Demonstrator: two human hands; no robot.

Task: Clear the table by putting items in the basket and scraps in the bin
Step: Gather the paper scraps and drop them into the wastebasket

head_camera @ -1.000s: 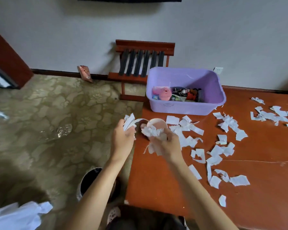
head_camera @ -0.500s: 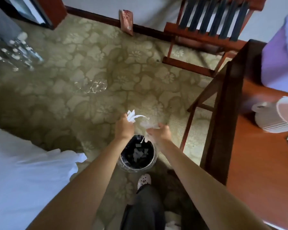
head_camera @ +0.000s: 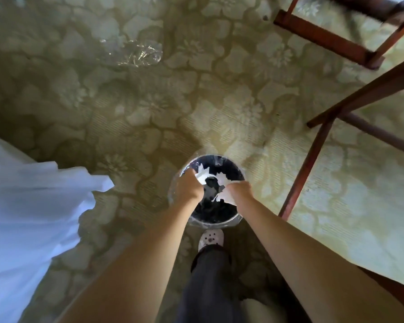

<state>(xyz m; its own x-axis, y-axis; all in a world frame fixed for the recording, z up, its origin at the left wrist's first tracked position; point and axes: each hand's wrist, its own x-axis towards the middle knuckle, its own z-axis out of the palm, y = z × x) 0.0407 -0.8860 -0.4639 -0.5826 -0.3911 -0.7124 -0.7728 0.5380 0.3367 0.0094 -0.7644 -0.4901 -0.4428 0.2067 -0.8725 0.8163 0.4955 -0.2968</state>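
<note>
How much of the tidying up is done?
Done: this load has reached the round black bin on the floor. In hand: the left hand and right hand each hold white torn paper scraps over its mouth, not yet dropped. Left: letting go. The tabletop is out of view, so whatever remains up there can't be seen.

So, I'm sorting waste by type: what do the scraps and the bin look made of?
The scraps look like thin matte white paper, with torn jagged edges, gripped by the left hand and right hand. The bin is dark inside; its rim carries a glossy, wrinkled clear film, probably a plastic liner. The body's own material is hidden.
</note>
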